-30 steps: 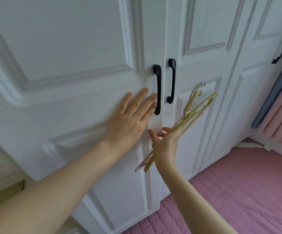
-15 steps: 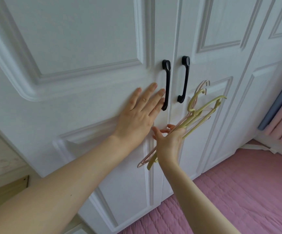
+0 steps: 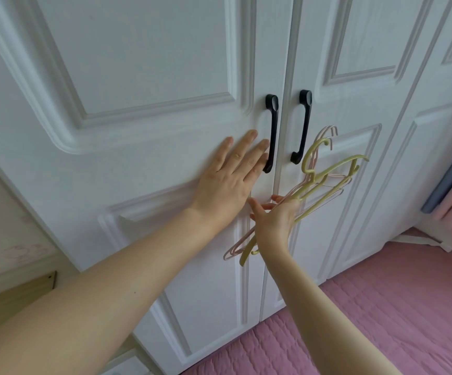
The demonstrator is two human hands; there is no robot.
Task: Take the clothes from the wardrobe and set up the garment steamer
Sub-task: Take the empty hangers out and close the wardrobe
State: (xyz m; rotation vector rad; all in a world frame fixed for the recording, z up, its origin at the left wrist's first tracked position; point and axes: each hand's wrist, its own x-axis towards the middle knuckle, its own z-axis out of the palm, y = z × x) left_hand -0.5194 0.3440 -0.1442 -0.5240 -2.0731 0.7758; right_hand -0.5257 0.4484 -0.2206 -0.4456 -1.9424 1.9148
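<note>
Head view showed the right hand (image 3: pixel 275 220) holding a grip on yellow and pink hangers (image 3: pixel 325 182) before the closed wardrobe doors (image 3: pixel 143 63); the left hand (image 3: pixel 229 182) lay flat, fingers straight, beside the black handle (image 3: pixel 271 131), above pink bedding (image 3: pixel 381 307).

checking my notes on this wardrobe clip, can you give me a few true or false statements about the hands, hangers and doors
1. The left hand lies flat with straight fingers on the white panelled wardrobe door. True.
2. The right hand is empty. False: it holds a bundle of yellow-green and pink plastic hangers.
3. Both middle doors are closed. True.
4. The left hand is curled round the black bar handle. False: its fingertips lie beside the handle, flat on the door.
5. The floor covering is a pink quilted mat. True.
6. Clothes hang on the hangers. False: they are bare.
</note>
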